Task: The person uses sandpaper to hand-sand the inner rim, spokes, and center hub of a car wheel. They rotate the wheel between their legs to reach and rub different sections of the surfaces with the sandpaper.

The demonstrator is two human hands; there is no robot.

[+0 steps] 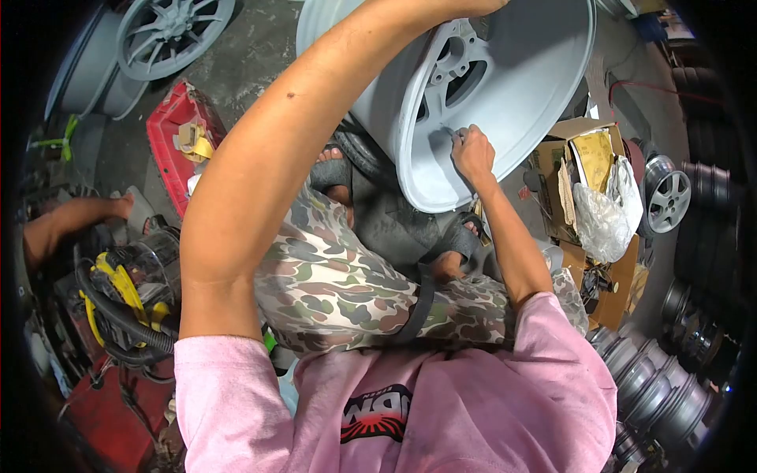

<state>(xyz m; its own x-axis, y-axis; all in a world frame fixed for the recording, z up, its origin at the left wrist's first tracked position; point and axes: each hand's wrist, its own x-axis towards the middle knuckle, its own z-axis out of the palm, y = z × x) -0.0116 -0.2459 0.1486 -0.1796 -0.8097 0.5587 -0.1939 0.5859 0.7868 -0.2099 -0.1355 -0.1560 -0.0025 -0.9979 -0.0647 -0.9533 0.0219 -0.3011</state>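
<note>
A large pale-grey car wheel rim (505, 118) stands tilted in front of me, its hub and spokes facing my way. My right hand (475, 154) is closed against the inside of a spoke near the lower lip. Between its fingertips is a small dark-grey piece (456, 136), too small to name surely. My left arm reaches across the top of the wheel. Only a sliver of my left hand (482, 5) shows at the upper edge, and its fingers are out of frame. A black tire (369, 154) lies partly hidden behind the rim.
At left are a red tray (169, 134), another spoked wheel (172, 31) and a yellow-black machine with a hose (126, 296). Another person's leg (79, 225) is beside it. At right stand a cardboard box (552, 169) with plastic, a silver wheel (669, 197) and stacked rims (658, 386).
</note>
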